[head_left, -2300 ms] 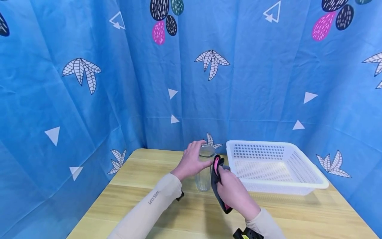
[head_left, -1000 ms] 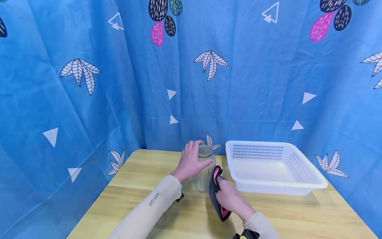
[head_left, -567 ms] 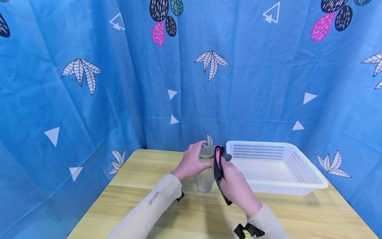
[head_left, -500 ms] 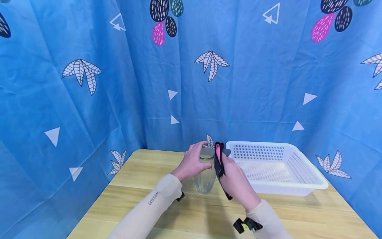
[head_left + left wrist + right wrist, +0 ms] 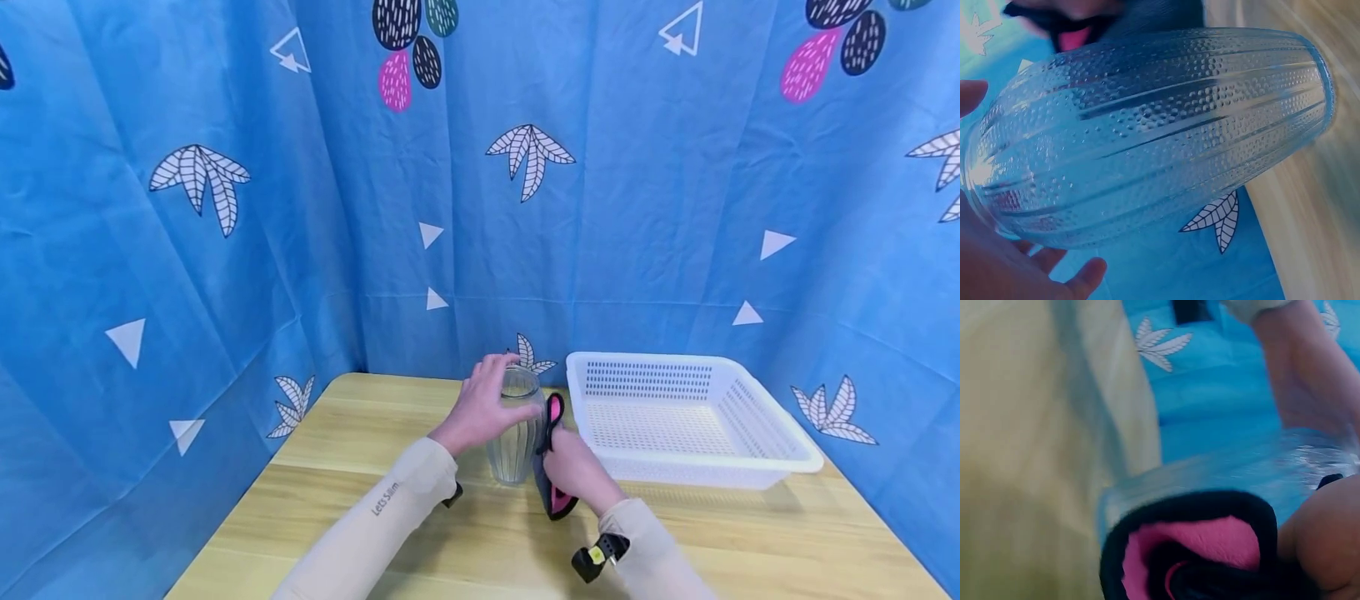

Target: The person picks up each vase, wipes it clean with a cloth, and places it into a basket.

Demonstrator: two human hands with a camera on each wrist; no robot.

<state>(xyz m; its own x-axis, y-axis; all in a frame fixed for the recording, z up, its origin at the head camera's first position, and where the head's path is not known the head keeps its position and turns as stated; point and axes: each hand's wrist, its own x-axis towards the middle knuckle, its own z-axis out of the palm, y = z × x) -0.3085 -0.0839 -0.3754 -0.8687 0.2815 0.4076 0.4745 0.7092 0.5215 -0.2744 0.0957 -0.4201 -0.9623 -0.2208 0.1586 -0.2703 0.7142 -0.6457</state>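
A clear ribbed glass vase [image 5: 510,457] stands upright on the wooden table; its dotted side fills much of the left wrist view. My left hand [image 5: 482,408] holds it near the rim, thumb on the near side and fingers behind. In my right hand [image 5: 579,468] is a folded dark grey cloth [image 5: 557,505] with black edging and a pink inner face. The cloth lies along the vase's right side, and in the right wrist view its pink fold [image 5: 1222,540] covers part of the glass. My right fingertips are hidden by the cloth.
A white perforated plastic basket [image 5: 697,467] stands just right of the right hand, towards the back of the table [image 5: 300,533]. Behind the table and along both sides hangs a blue patterned curtain [image 5: 637,250].
My right hand and the cloth have gone down, up near the rim, and now down again along the vase's right side. The left hand keeps its hold; the vase stays nearly in place.
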